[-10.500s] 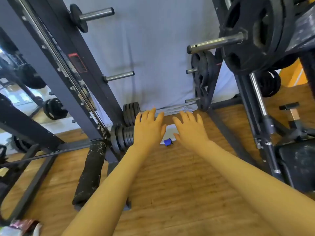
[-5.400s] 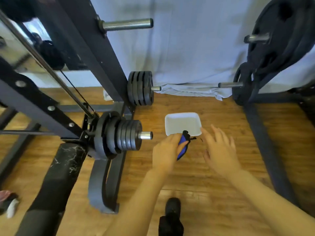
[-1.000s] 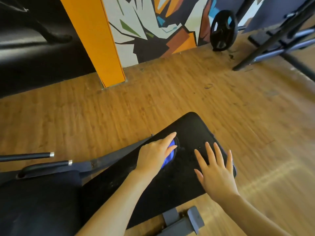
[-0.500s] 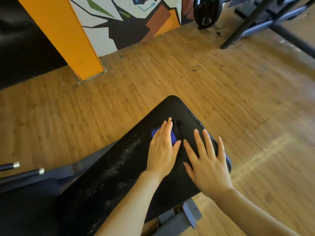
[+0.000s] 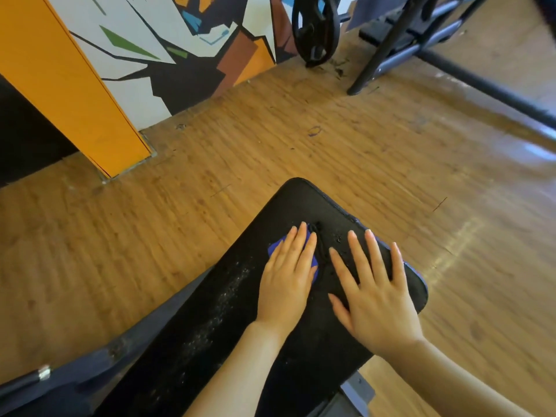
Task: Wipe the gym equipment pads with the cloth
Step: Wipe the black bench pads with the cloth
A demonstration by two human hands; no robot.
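Observation:
A black bench pad (image 5: 210, 320) stretches from the lower left toward the middle of the view, dusted with pale specks along its left side. My left hand (image 5: 288, 278) lies flat with straight fingers on a small blue cloth (image 5: 274, 249), pressing it onto the pad near its far end; only the cloth's edges show around the hand. My right hand (image 5: 373, 296) rests flat on the bare pad just to the right, fingers spread, holding nothing.
Wooden floor (image 5: 361, 152) surrounds the bench. An orange pillar (image 5: 69, 85) and a painted wall stand at the back left. A black weight plate (image 5: 316, 25) leans against the wall, and dark rack legs (image 5: 391, 43) cross the upper right. Bench frame metal (image 5: 355, 392) shows below.
Over the last second my left hand went from curled around the cloth to flat on it, and has slid slightly along the pad. The right hand stays flat beside it.

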